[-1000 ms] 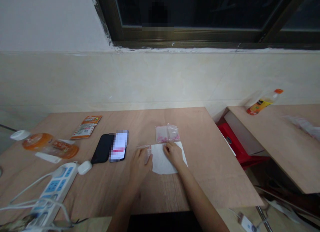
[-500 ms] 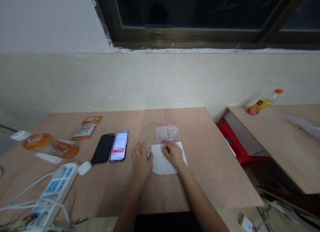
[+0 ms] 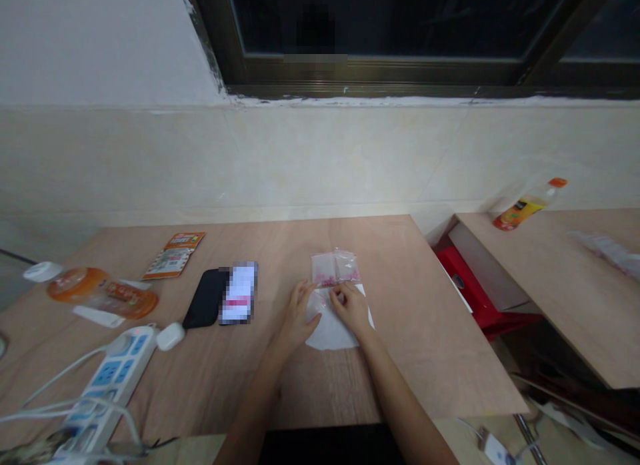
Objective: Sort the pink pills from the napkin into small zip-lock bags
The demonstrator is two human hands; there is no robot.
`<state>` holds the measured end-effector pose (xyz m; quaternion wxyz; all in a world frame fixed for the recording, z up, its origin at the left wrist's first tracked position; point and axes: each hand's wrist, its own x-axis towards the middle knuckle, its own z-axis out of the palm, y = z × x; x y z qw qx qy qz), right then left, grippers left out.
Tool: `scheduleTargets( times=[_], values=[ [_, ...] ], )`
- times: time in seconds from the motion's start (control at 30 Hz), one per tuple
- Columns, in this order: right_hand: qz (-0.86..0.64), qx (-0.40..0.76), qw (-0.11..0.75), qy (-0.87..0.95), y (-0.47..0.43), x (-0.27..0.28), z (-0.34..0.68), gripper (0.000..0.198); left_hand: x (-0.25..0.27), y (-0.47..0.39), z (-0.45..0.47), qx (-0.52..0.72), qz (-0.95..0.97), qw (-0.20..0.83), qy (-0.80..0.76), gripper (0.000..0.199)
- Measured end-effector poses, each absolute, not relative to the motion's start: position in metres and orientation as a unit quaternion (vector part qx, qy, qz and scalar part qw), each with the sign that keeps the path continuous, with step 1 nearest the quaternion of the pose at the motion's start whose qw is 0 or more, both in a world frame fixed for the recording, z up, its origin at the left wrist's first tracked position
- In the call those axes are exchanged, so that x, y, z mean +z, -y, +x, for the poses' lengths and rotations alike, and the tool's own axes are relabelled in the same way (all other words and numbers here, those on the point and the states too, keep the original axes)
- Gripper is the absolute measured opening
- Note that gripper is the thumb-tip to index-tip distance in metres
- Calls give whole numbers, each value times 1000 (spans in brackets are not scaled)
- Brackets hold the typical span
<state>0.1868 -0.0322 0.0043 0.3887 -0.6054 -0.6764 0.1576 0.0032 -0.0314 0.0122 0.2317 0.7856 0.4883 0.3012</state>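
Note:
A white sheet of paper (image 3: 333,331) lies on the wooden table in front of me. My left hand (image 3: 299,315) is at its left edge, fingers and thumb curved around a small clear plastic bag (image 3: 318,301) over the paper. The bag is see-through and its outline is faint. My right hand (image 3: 351,308) rests over the paper's upper right part, thumb and index finger pinched together. Whatever sits in that pinch is too small to make out. Just beyond the paper are two clear packets with pink print (image 3: 335,267), side by side.
To the left lie a phone with a lit screen (image 3: 239,295), a black phone-shaped object (image 3: 205,298), a white case (image 3: 171,336), an orange pouch (image 3: 174,255), an orange bottle (image 3: 103,293) and a power strip (image 3: 107,385). A drink bottle (image 3: 525,208) stands on the right-hand table.
My left hand has moved right, from the bare wood to the paper's left edge, and the clear plastic bag has come with it. My right hand has barely shifted.

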Motion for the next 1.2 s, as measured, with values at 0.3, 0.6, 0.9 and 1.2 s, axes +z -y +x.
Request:
scheduleTargets(
  times=[0.3,0.6,0.9,1.2],
  values=[
    [-539,187,429,700,28,-3,193,14,26,20,25,298,800,251,-457,69],
    [-561,193,424,684,26,0,195,29,29,19,36,301,788,266,-466,67],
    [-583,161,403,687,24,-1,194,41,29,20,35,301,795,266,-455,71],
    [-573,169,421,683,25,0,194,45,33,20,35,286,791,282,-460,69]
  ],
)
